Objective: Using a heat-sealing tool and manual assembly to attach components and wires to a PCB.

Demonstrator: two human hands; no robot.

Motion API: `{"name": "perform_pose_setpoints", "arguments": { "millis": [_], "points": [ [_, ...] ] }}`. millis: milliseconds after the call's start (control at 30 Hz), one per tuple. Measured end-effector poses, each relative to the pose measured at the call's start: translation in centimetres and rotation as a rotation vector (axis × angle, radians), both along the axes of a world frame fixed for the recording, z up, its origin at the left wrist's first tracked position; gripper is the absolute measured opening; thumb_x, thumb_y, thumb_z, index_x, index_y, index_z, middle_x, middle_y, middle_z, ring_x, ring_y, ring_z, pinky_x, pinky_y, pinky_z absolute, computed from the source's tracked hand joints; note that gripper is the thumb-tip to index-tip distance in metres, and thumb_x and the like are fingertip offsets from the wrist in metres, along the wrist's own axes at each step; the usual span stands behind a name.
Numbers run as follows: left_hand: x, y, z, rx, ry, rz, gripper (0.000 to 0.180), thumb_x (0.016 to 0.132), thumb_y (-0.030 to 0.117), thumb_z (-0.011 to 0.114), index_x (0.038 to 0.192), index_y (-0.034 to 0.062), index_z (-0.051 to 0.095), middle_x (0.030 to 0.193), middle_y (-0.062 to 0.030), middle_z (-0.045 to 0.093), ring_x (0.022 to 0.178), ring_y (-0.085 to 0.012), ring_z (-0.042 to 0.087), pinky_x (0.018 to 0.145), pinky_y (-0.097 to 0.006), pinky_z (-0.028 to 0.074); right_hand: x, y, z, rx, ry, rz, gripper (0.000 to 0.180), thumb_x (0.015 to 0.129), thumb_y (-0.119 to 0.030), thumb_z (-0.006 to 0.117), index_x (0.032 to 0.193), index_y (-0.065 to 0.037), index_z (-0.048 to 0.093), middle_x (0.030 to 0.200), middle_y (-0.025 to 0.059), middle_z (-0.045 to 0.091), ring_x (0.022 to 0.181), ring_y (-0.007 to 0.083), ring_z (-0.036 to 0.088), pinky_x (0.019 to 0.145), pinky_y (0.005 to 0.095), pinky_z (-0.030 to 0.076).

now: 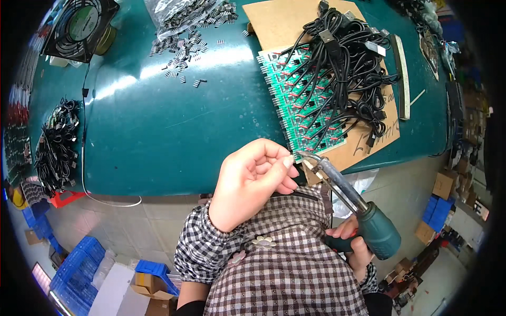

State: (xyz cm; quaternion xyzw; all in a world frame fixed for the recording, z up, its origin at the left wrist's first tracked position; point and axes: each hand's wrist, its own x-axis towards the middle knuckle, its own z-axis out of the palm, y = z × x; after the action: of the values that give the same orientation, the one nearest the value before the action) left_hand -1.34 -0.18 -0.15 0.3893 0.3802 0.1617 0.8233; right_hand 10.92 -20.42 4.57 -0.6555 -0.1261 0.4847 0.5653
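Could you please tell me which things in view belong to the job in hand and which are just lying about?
Seemingly in the job:
soldering iron, in the right hand
green circuit boards, by the left hand
black cables, over the boards
small loose connectors, probably

Apparently lying about:
blue crate
cardboard box
black fan, perhaps

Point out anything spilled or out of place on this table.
Small black-and-silver rectangular parts lie scattered across the green tabletop beside a clear plastic bag, looking spilled, though perhaps tipped out deliberately.
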Motion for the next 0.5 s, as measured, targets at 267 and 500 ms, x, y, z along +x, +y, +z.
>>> {"name": "perform_pose_setpoints", "arguments": {
  "millis": [267,500],
  "points": [
    [0.04,0.06,0.14,-0.024,0.011,0.001,0.009,0.086,0.003,0.052,0.089,-0.0057,0.052,0.076,-0.0136,0.062,0.063,-0.0164,0.062,0.055,-0.025,0.053,0.19,-0.08,-0.01,0.005,-0.003,0.01,0.043,0.079,-0.038,0.061,0.082,0.003,0.048,0.073,0.0094,0.048,0.074,0.0205,0.055,0.076,0.0425,0.052],
    [-0.02,0.16,0.23,-0.033,0.011,0.005,0.008,0.086,0.003,0.051,0.089,-0.0052,0.052,0.077,-0.0131,0.062,0.063,-0.016,0.062,0.055,-0.025,0.053,0.07,0.17,0.08,0.02,0.005,-0.012,0.043,0.08,-0.038,0.06,0.087,0.003,0.048,0.073,0.0082,0.048,0.074,0.0198,0.055,0.076,0.0429,0.053]
  ]
}}
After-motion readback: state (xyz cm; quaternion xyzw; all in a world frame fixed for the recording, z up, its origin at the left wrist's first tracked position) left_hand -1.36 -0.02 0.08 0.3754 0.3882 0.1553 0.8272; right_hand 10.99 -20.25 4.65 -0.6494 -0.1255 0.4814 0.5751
